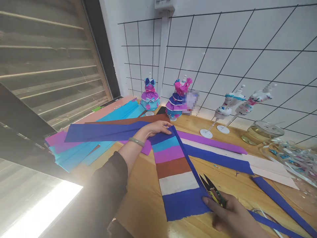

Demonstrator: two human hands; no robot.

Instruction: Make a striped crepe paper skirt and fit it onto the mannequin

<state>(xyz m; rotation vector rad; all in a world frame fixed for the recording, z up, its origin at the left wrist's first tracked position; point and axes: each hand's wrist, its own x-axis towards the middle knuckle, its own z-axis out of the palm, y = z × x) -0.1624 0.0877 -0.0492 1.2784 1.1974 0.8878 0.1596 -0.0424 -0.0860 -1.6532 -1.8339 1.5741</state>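
Observation:
A striped panel (pixel 173 168) in blue, light blue, purple, brown and white bands lies on the table. I cannot tell whether it is cloth or crepe paper. A narrow dark-blue strip (pixel 189 160) runs along its right edge. At the upper end, my left hand (pixel 159 128) pinches the strip and the panel's corner between thumb and fingers. My right hand (pixel 229 210) is closed around thread snips (pixel 213 190), blades apart and pointing up-left. Its thumb presses near the panel's lower right corner.
Long blue (pixel 104 132), light-blue and purple sheets lie left. Dressed doll forms (pixel 150 96) and bare ones (pixel 232 100) stand at the back. A glass jar (pixel 262 132) and a clear container of scraps (pixel 292 158) are at right. More strips (pixel 218 155) lie behind the snips.

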